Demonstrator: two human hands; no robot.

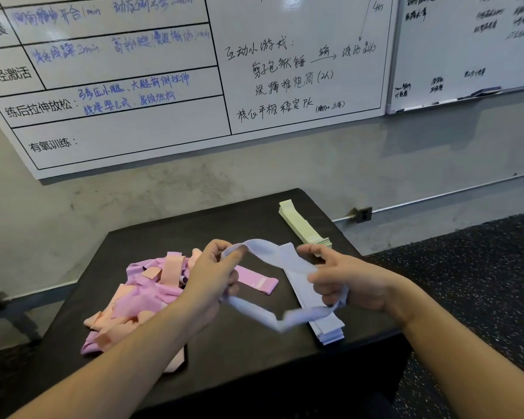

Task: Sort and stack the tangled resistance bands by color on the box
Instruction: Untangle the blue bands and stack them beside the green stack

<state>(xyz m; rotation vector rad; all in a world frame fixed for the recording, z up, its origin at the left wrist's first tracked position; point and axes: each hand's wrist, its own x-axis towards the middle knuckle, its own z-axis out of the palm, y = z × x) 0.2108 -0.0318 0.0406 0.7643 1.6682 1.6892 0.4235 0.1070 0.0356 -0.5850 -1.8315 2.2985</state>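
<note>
A pale blue band hangs as an open loop above the black box. My left hand grips its left end, and my right hand holds its right side, fingers curled round the strip. Under my right hand a stack of pale blue bands lies flat on the box. A stack of light green bands lies at the box's far right corner. A tangled heap of pink and peach bands covers the left of the box. One pink band lies flat in the middle.
The box stands against a grey concrete wall with whiteboards above. Dark speckled rubber floor lies to the right. A metal frame sits low at the left edge. The box's front part is bare black surface.
</note>
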